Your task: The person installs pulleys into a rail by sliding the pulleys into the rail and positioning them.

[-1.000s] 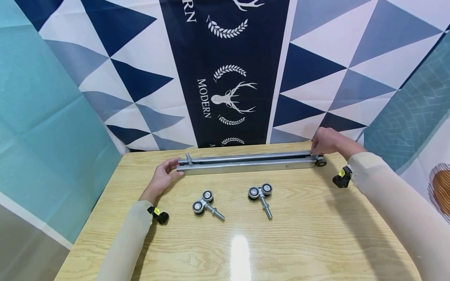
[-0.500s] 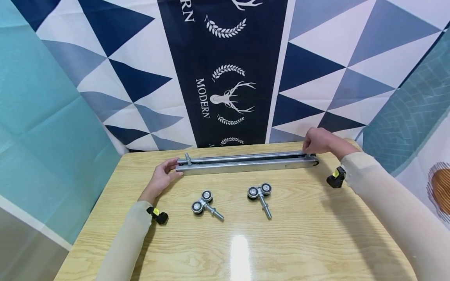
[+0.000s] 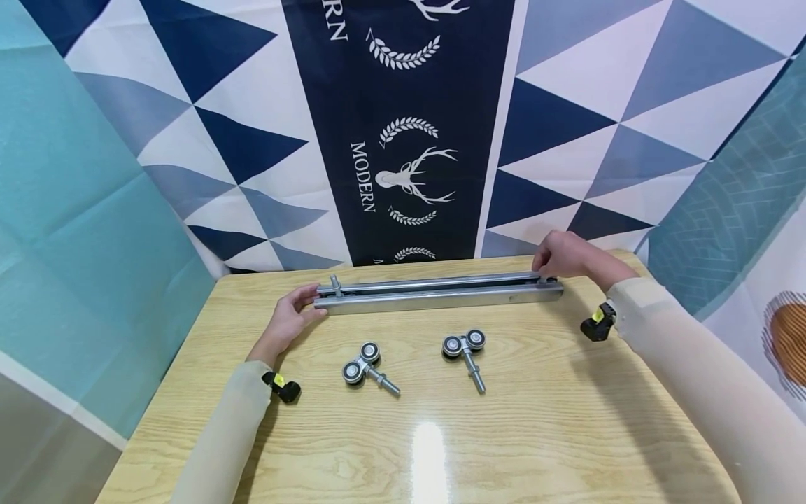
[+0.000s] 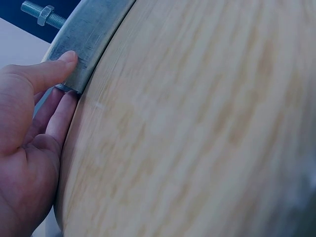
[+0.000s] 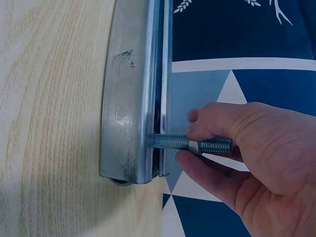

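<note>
A slotted metal rail (image 3: 434,297) lies along the back of the table. My left hand (image 3: 291,318) holds its left end; in the left wrist view the thumb (image 4: 61,69) presses the side face and the fingers lie at the end. Near that end a bolt (image 4: 43,16) with a nut sticks up from the slot. At the right end my right hand (image 3: 560,255) pinches the threaded bolt (image 5: 170,141) of a roller hanger around its nut. That hanger's wheels sit in the rail, mostly hidden; a wheel's edge (image 5: 120,182) shows below the rail's end.
Two loose roller hangers, one on the left (image 3: 362,364) and one on the right (image 3: 464,346), lie on the wooden table (image 3: 535,434) in front of the rail. A patterned cloth (image 3: 415,140) hangs right behind the table's back edge.
My right hand has moved left, sliding the roller hanger from outside the rail's right end into it. The left hand has kept its hold on the other end.
</note>
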Demonstrator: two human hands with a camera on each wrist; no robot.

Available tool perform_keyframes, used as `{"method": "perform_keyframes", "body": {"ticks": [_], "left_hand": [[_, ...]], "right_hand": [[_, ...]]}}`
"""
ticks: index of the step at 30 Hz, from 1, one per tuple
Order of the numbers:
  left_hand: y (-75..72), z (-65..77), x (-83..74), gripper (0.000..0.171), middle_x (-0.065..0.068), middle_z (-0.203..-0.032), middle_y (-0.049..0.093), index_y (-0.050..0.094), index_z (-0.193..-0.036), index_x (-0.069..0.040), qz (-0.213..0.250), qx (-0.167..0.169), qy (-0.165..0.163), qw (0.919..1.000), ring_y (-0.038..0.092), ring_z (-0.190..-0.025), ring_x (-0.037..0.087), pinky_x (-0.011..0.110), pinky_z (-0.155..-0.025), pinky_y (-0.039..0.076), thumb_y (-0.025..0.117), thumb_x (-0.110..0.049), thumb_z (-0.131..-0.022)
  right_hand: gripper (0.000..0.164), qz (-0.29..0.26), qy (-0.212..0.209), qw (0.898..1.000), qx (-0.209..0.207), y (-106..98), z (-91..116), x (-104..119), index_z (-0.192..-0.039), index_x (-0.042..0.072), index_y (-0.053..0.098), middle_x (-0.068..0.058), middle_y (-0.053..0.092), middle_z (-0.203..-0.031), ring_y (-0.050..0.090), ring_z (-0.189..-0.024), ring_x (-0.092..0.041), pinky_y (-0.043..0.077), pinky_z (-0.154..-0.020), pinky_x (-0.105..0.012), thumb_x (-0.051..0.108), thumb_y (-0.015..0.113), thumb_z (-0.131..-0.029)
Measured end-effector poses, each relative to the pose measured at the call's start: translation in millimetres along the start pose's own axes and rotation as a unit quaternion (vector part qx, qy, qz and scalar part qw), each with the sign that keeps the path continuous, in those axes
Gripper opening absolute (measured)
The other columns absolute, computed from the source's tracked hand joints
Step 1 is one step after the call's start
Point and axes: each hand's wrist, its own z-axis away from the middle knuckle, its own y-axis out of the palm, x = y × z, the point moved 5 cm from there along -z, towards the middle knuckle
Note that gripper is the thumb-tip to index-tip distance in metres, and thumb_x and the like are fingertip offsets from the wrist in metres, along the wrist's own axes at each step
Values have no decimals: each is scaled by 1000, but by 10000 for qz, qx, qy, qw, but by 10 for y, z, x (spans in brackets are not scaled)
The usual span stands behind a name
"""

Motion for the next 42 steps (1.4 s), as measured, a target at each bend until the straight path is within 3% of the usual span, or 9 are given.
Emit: {"method": "perform_keyframes", "body": {"ticks": [5,10,16,22,30,36,42], "left_hand": [[4,-5,10,64,17,-147,52,48,-147,-8,19,-7,-21,10000,49,-135,31,47,-121,37,75,-8,-88],[3,-10,23,64,17,-147,52,48,-147,-7,16,-16,-24,10000,49,-134,31,47,-121,37,75,-8,-88],[6,-34,45,64,18,-146,53,48,-147,-7,42,-7,-60,10000,49,-135,30,47,-119,39,75,-7,-88],[-1,-35,29,65,17,-147,52,47,-147,-7,34,-9,-40,10000,49,-136,30,47,-119,39,75,-7,-88],[-6,-31,23,65,16,-147,52,47,-147,-7,47,8,-42,10000,49,-135,30,47,-119,39,75,-7,-88],[-7,-42,34,65,16,-147,52,47,-147,-7,78,2,-50,10000,49,-135,30,46,-119,39,75,-6,-88],[-6,-37,49,65,16,-147,52,48,-147,-7,66,2,-57,10000,49,-135,30,47,-119,39,75,-7,-88]], "right_hand": [[10,-268,83,9995,-149,-5,24,-51,-89,5,79,-7,77,-84,65,-76,-19,58,-72,-44,3,74,-80],[16,-904,269,9946,-443,-25,79,-134,-98,3,78,-15,77,-94,68,-81,-22,59,-66,-34,8,74,-83],[23,-1830,593,9786,-735,-61,186,-216,-110,-1,73,-21,75,-102,73,-81,-26,59,-61,-21,13,69,-92],[34,-2389,826,9617,-1066,-68,264,-277,-118,0,70,-19,71,-110,69,-81,-10,59,-67,-15,27,65,-97],[35,-2969,901,9427,-1225,36,329,-354,-116,-6,64,-17,66,-98,74,-82,-22,62,-66,-17,25,60,-100],[28,-3293,831,9327,-1215,135,353,-386,-114,-6,63,-14,65,-99,70,-86,-18,62,-69,-17,18,57,-101],[17,-3861,763,9097,-1325,199,332,-386,-106,-4,62,-6,64,-92,70,-82,-16,65,-73,-26,10,56,-100]]}}
